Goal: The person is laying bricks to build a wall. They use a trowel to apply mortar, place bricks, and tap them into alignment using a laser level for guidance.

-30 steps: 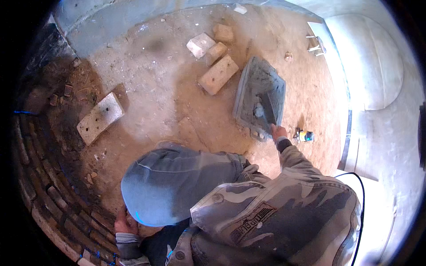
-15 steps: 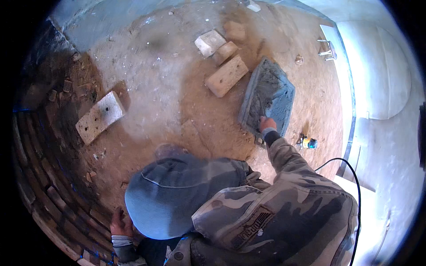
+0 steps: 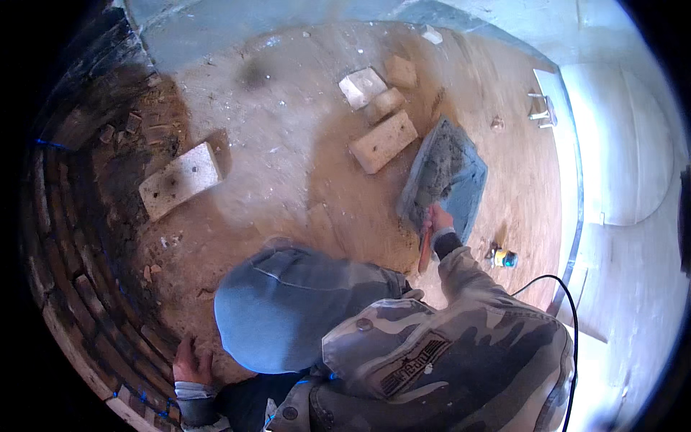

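My right hand [image 3: 437, 217] is closed around the orange-brown handle [image 3: 425, 253] of a tool at the near end of a grey trough [image 3: 408, 189]. The handle sticks out below my fist, and the tool's working end is hidden. Wet grey mortar [image 3: 448, 153] lies in the trough, mostly along its left side and far end. Down at the lower left, my left hand [image 3: 193, 363] is open, fingers apart and pointing away from me. It is beside the curved brickwork [image 3: 93, 302]; whether it touches the bricks I cannot tell.
A pale block with holes [image 3: 180, 180] lies left on the dirt floor. Beyond the trough's left side lie a tan block [image 3: 385, 142], a white block [image 3: 362, 88] and smaller pieces. A small yellow and blue object [image 3: 505, 258], a black cable [image 3: 574, 324] and a stool [image 3: 541, 110] are at right.
My right hand has turned at the trough, and the tool's handle now shows below it. The mortar has shifted, baring more of the trough's right side. The whole view has moved slightly.
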